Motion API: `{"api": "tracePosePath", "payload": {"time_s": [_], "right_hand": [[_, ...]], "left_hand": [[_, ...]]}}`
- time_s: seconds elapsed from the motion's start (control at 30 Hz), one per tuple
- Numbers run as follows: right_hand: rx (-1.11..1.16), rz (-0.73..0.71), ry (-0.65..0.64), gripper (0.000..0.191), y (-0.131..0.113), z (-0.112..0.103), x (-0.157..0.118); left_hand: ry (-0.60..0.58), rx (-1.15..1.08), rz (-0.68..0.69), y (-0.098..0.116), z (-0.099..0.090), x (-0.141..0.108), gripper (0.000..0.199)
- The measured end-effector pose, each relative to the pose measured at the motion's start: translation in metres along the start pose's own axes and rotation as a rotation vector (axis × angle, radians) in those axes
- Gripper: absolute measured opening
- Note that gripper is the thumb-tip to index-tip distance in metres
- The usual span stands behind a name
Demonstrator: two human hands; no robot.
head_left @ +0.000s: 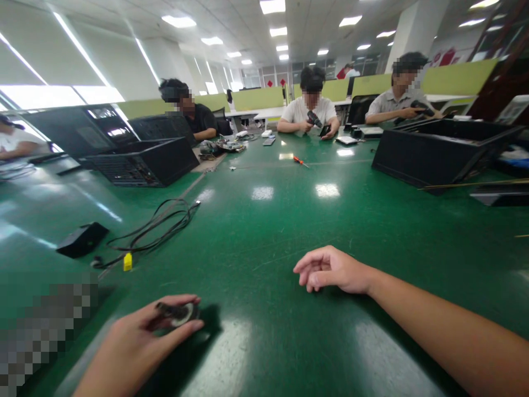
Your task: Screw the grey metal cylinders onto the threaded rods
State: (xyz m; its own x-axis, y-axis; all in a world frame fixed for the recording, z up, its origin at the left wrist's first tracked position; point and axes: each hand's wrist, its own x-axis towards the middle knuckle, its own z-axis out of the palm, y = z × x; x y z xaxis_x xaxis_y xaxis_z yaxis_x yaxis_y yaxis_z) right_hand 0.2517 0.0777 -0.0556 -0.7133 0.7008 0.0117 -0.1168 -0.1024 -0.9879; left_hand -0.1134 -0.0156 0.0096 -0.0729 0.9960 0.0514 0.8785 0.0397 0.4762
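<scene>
My left hand (159, 331), at the lower left, grips a small dark round part with a pale ring (184, 314) between thumb and fingers. Its exact kind is unclear, and a short dark piece sticks out of it toward the index finger. My right hand (324, 270) hovers over or rests on the green table (256, 231) at right of centre. Its fingers are loosely bent and apart, and nothing shows in them. Beyond my left hand lie a looped black cable (165, 226) with a yellow tag (128, 262) and a small black box (82, 240).
Black computer cases (442, 149) stand at the right and left (152, 160). An orange screwdriver (300, 161) lies farther back, with circuit parts (219, 146) beyond. Several people sit around the table; one holds a power drill (314, 119). A blurred patch covers the lower left.
</scene>
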Motion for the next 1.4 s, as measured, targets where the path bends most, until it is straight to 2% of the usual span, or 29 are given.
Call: {"api": "tracePosePath", "payload": {"time_s": [0.07,0.1,0.2,0.3,0.43,0.53,0.63,0.7,0.83,0.93,1.2,1.4], "right_hand": [[-0.06,-0.083,0.113,0.044,0.002,0.0,0.0],[-0.097,-0.126,0.158,0.044,0.003,-0.001,-0.001],[-0.199,-0.216,0.222,0.048,0.002,-0.003,-0.003],[-0.286,-0.245,0.27,0.056,0.001,-0.004,-0.003],[-0.495,-0.225,0.344,0.065,0.003,0.002,-0.002],[-0.633,-0.201,0.347,0.079,0.004,0.008,0.0],[-0.709,-0.207,0.345,0.081,0.005,0.012,0.001],[-0.733,-0.225,0.371,0.078,0.004,0.015,0.0],[-0.844,-0.214,0.386,0.057,0.001,0.018,-0.003],[-0.887,-0.198,0.379,0.045,-0.001,0.019,-0.004],[-0.886,-0.219,0.356,0.037,-0.003,0.017,-0.004],[-0.85,-0.237,0.35,0.028,-0.004,0.017,-0.004]], "left_hand": [[-0.185,-0.022,0.183,0.035,0.017,0.019,0.039],[-0.222,-0.025,0.291,0.054,0.027,0.03,0.034],[-0.241,-0.073,0.494,0.104,0.055,0.059,0.031],[-0.262,-0.117,0.551,0.123,0.08,0.078,0.025],[-0.292,-0.205,0.624,0.113,0.1,0.082,0.026],[-0.337,-0.271,0.703,0.104,0.103,0.079,0.027],[-0.345,-0.307,0.74,0.104,0.104,0.078,0.028],[-0.322,-0.322,0.711,0.105,0.105,0.08,0.032],[-0.323,-0.394,0.607,0.105,0.107,0.081,0.047],[-0.353,-0.441,0.569,0.104,0.108,0.081,0.041],[-0.342,-0.444,0.569,0.106,0.107,0.081,0.026],[-0.333,-0.458,0.564,0.108,0.11,0.082,0.025]]}}
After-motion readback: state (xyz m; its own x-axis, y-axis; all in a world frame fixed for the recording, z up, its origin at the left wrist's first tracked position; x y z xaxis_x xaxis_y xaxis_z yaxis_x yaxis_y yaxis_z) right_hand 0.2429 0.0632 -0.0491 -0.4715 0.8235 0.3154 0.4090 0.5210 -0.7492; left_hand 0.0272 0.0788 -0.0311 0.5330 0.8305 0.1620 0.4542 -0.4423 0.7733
